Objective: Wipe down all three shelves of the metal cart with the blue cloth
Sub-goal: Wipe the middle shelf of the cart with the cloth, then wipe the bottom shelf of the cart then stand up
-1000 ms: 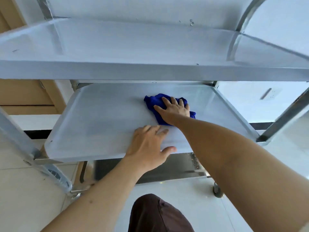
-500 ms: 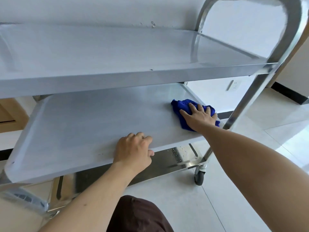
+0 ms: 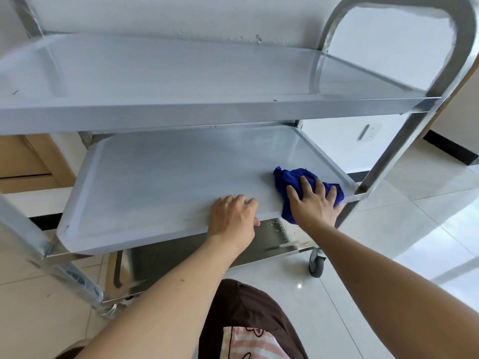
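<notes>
The metal cart fills the view, with its top shelf (image 3: 181, 81) above, middle shelf (image 3: 160, 182) in the centre and bottom shelf (image 3: 274, 234) partly hidden underneath. A crumpled blue cloth (image 3: 293, 180) lies at the middle shelf's front right corner. My right hand (image 3: 313, 203) presses flat on the cloth, fingers spread, with the cloth hanging a little over the front rim. My left hand (image 3: 233, 218) grips the front rim of the middle shelf, fingers curled over it, just left of the cloth.
The cart's curved handle post (image 3: 414, 104) rises at the right. A caster wheel (image 3: 316, 265) rests on the pale tiled floor. Water drops show on the bottom shelf. A wall socket (image 3: 369, 132) and a white wall stand behind; wooden furniture (image 3: 23, 161) is at the left.
My right hand has slid the blue cloth from the shelf's middle to its right side, then toward the front right corner. My left hand has stayed on the front rim.
</notes>
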